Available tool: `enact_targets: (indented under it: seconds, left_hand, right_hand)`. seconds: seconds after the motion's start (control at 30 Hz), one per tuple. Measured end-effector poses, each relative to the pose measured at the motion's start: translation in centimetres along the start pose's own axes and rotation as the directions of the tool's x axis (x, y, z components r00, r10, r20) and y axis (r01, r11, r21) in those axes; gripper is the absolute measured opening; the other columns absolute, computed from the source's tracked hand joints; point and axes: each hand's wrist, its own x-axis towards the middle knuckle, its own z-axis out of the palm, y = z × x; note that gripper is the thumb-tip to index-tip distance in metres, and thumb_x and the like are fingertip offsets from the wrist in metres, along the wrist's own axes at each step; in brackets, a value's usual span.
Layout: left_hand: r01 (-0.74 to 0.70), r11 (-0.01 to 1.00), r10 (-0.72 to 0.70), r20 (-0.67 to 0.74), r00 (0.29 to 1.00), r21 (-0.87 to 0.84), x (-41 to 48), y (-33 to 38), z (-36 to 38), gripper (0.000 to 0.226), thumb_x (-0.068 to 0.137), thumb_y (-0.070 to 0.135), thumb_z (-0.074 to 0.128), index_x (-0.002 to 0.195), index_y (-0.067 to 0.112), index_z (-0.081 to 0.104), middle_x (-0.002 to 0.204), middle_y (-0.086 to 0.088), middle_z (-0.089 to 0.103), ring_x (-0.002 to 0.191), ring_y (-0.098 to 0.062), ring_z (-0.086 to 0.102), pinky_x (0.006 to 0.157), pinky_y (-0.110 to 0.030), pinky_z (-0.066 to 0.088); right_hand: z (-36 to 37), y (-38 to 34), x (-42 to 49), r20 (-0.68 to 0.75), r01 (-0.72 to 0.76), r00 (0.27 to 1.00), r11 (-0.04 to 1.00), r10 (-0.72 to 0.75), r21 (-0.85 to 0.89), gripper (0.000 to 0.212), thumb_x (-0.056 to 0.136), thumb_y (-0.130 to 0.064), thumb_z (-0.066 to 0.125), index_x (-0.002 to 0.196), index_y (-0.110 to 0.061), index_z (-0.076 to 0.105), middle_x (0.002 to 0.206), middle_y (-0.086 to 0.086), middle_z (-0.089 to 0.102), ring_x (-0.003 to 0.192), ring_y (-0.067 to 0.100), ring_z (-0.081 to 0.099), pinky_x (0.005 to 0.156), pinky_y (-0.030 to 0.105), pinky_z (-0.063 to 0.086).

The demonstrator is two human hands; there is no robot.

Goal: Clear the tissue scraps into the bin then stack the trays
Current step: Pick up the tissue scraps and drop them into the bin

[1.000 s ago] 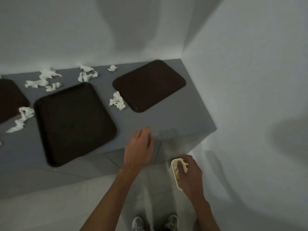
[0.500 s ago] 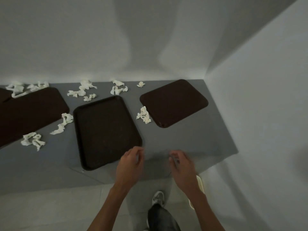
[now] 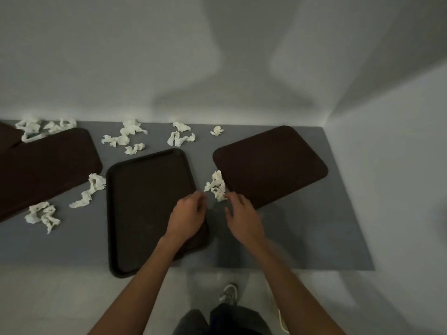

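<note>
Left hand (image 3: pixel 187 215) over tray (image 3: pixel 145 201)'s right edge, right hand (image 3: pixel 243 217) just right of it, both grips loosely curled and empty, fingertips by scrap (image 3: pixel 216 186) at tray's right; farther out, more scraps (image 3: pixel 125 137) left of and behind it, right tray (image 3: pixel 271 163) unstacked, so mostly undone.

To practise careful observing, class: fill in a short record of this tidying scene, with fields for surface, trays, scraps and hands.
surface: grey table in a white-walled corner
trays: three dark brown, unstacked: left tray, middle tray, right tray
scraps: white tissue scraps loose on the table; nearest scrap lies between middle and right trays
hands: left hand above the middle tray's right edge, holding nothing; right hand fingertips at the nearest scrap, not gripping it
</note>
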Motion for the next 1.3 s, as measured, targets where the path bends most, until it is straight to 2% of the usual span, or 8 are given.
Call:
enact_targets:
  seconds: [0.13,0.27,0.43,0.6,0.8,1.07,1.2,1.3]
  left_hand:
    - [0.024,1.0,-0.025,0.038,0.999,0.018,3.2,-0.2,1.0,0.019,0.097,0.036,0.049,0.11,0.027,0.06,0.098,0.005,0.069,0.084,-0.016,0.069,0.073,-0.044,0.061]
    - [0.042,0.998,-0.044,0.053,0.998,0.041,5.3,-0.5,1.5,0.013,0.099,0.032,0.05,0.105,0.028,0.061,0.097,0.005,0.066,0.082,-0.016,0.067,0.072,-0.046,0.061]
    - [0.032,0.997,-0.038,0.087,0.995,0.071,7.3,-1.2,2.0,0.022,0.1,0.027,0.055,0.122,0.027,0.059,0.117,-0.001,0.062,0.1,-0.021,0.066,0.082,-0.047,0.06]
    - [-0.013,0.996,0.001,0.138,0.99,0.084,9.7,-0.8,3.4,0.042,0.099,0.025,0.063,0.138,0.024,0.05,0.138,-0.004,0.049,0.123,-0.025,0.056,0.097,-0.04,0.055]
    - [-0.002,0.991,-0.033,0.262,0.965,0.13,12.4,-0.9,6.0,0.077,0.092,0.047,0.071,0.155,0.029,0.031,0.16,-0.009,0.027,0.142,-0.038,0.038,0.112,-0.055,0.045]
    - [-0.004,0.998,-0.009,0.209,0.978,0.062,12.1,-1.8,6.8,0.02,0.098,0.029,0.067,0.109,0.012,0.071,0.11,-0.005,0.06,0.099,-0.027,0.064,0.09,-0.043,0.055]
    - [0.064,0.998,-0.059,0.192,0.98,-0.019,11.0,-1.8,6.2,0.018,0.099,0.021,0.065,0.11,0.015,0.078,0.109,-0.009,0.074,0.102,-0.027,0.069,0.093,-0.04,0.056]
    - [0.074,0.982,-0.035,0.216,0.976,-0.174,9.8,-1.4,5.2,0.024,0.1,0.015,0.062,0.117,0.024,0.076,0.115,0.003,0.076,0.105,-0.013,0.07,0.096,-0.029,0.055]
  right_hand:
    - [1.7,-0.6,3.7,0.077,0.059,0.996,0.987,-0.048,-0.148,0.056,0.098,-0.012,0.061,0.15,-0.027,0.045,0.144,0.003,0.054,0.122,0.027,0.056,0.092,0.043,0.055]
    - [3.5,-1.0,5.8,0.141,0.049,0.99,0.985,-0.025,-0.165,0.039,0.109,-0.02,0.05,0.147,-0.023,0.051,0.147,0.001,0.051,0.129,0.026,0.053,0.093,0.041,0.055]
    - [5.0,0.6,4.9,0.166,0.031,0.986,0.99,-0.008,-0.135,0.033,0.108,-0.012,0.049,0.14,-0.011,0.06,0.142,0.009,0.057,0.135,0.026,0.049,0.109,0.037,0.049]
    - [5.6,2.6,2.9,0.107,0.024,0.994,0.988,-0.008,-0.153,0.035,0.106,-0.012,0.055,0.139,-0.014,0.065,0.139,0.003,0.064,0.128,0.021,0.05,0.101,0.028,0.049]
    - [5.3,3.2,1.5,0.11,-0.021,0.993,0.983,0.041,-0.183,0.033,0.106,-0.012,0.054,0.137,-0.014,0.067,0.139,0.003,0.064,0.128,0.026,0.055,0.105,0.035,0.047]
    - [4.6,3.7,-0.3,0.051,-0.054,0.997,0.991,0.061,-0.124,0.024,0.106,-0.013,0.052,0.123,-0.015,0.07,0.124,0.005,0.065,0.114,0.023,0.054,0.088,0.034,0.049]
    - [3.5,3.7,-0.9,-0.015,-0.197,0.98,0.974,0.2,0.116,0.015,0.102,-0.015,0.065,0.114,-0.018,0.073,0.109,0.003,0.067,0.094,0.015,0.06,0.078,0.02,0.043]
    - [2.4,3.8,-1.4,-0.091,-0.271,0.944,0.903,0.317,0.332,0.018,0.098,-0.023,0.074,0.115,-0.028,0.07,0.095,-0.011,0.071,0.079,-0.001,0.063,0.07,0.008,0.041]
